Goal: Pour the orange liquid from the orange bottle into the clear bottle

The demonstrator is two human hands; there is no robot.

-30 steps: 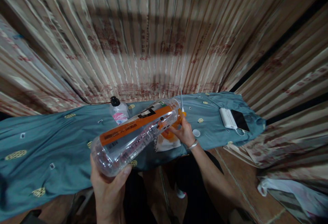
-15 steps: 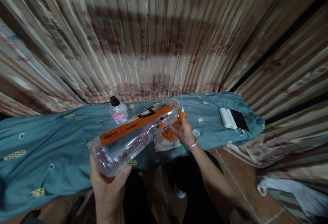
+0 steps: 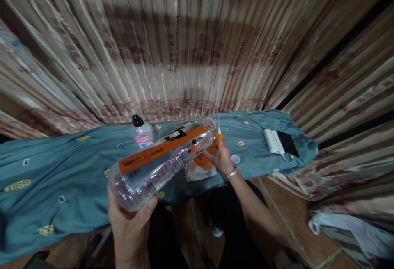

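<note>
A large clear plastic bottle (image 3: pixel 168 154) with an orange and grey label lies tilted across the middle, its neck up at the right. My left hand (image 3: pixel 131 219) is wrapped round its base. At the neck end, my right hand (image 3: pixel 223 158), wearing a bracelet, grips an orange container (image 3: pixel 203 161) that is partly hidden behind the bottle. Whether the two touch I cannot tell. A thin pale stick (image 3: pixel 218 123) rises beside the bottle's neck. Under the orange container is a white printed packet or cloth (image 3: pixel 200 174). Right of my right hand lies a small white cap (image 3: pixel 235 159).
The blue-green cloth (image 3: pixel 76 178) covers a long narrow surface. A clear bottle with a black top (image 3: pixel 143 131) stands at the back. Farther right, a white power bank (image 3: pixel 273 142) is cabled to a dark phone (image 3: pixel 287 144). Patterned curtains (image 3: pixel 184 55) hang behind.
Almost nothing differs. The large bottle is turned very slightly and my left hand has shifted a little with it; my right hand keeps its place.
</note>
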